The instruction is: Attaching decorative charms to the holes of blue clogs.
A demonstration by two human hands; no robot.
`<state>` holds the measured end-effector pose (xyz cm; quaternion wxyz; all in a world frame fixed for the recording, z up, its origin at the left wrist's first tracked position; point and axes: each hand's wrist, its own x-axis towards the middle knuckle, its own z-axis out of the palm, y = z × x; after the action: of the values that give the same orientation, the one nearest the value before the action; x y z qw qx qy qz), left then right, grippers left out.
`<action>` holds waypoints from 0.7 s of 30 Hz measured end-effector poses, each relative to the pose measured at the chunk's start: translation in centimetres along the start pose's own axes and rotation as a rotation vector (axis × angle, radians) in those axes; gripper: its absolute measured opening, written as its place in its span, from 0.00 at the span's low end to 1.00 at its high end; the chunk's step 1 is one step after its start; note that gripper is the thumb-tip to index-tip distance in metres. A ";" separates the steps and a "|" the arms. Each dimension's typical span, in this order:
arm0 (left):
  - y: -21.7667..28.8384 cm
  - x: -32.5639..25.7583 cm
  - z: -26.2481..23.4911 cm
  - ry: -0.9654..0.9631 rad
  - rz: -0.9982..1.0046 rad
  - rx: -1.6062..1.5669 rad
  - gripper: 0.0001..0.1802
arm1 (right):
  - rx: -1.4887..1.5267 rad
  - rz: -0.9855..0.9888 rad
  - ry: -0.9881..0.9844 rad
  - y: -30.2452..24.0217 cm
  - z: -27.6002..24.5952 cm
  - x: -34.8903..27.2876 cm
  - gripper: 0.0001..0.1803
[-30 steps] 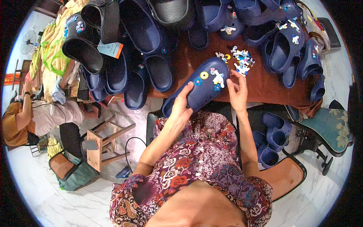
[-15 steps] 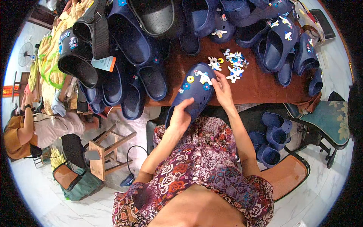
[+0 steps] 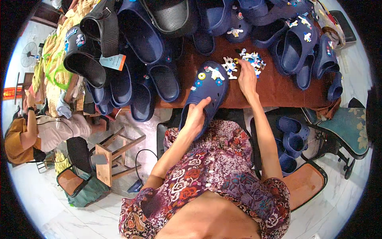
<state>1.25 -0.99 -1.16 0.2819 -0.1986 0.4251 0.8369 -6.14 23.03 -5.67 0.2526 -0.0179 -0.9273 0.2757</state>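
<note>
My left hand grips a navy blue clog from its heel end, fingers inside and thumb on top. Its toe points up toward the table. White figure, yellow ring and blue flower charms sit on the clog's upper; several of its holes show bare. My right hand reaches over the table with fingers stretched out. Its fingertips touch a small yellow charm at the left side of a loose pile of white, blue and yellow shoe charms.
Navy and black clogs crowd the brown-covered table at left, back and right. More navy clogs lie by my right side, near an orange chair seat. At left are a wooden stool and another person.
My right hand has left the clog and moved up and right to the charm pile. My left hand still holds the clog, now gripped deeper in its opening.
</note>
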 end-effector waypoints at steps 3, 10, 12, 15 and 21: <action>0.4 0.1 0.4 0.012 -0.016 0.005 0.19 | -0.111 -0.065 -0.056 0.5 0.8 0.5 0.20; -1.0 0.7 0.4 0.075 0.019 0.035 0.17 | -0.216 0.019 -0.106 0.3 1.4 1.5 0.15; -1.2 1.0 0.2 0.086 0.008 0.043 0.16 | -0.194 0.104 -0.130 0.1 1.3 1.8 0.14; -1.5 1.3 0.0 0.086 0.021 0.064 0.15 | -0.215 0.113 -0.104 0.2 1.7 2.0 0.12; -1.2 1.2 0.5 0.104 0.022 0.075 0.13 | -0.054 0.057 0.020 -1.3 -0.3 0.9 0.10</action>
<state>1.06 0.30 -2.28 0.2574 -0.2265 0.4724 0.8120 -6.63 22.19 -4.41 0.2534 -0.0536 -0.9309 0.2575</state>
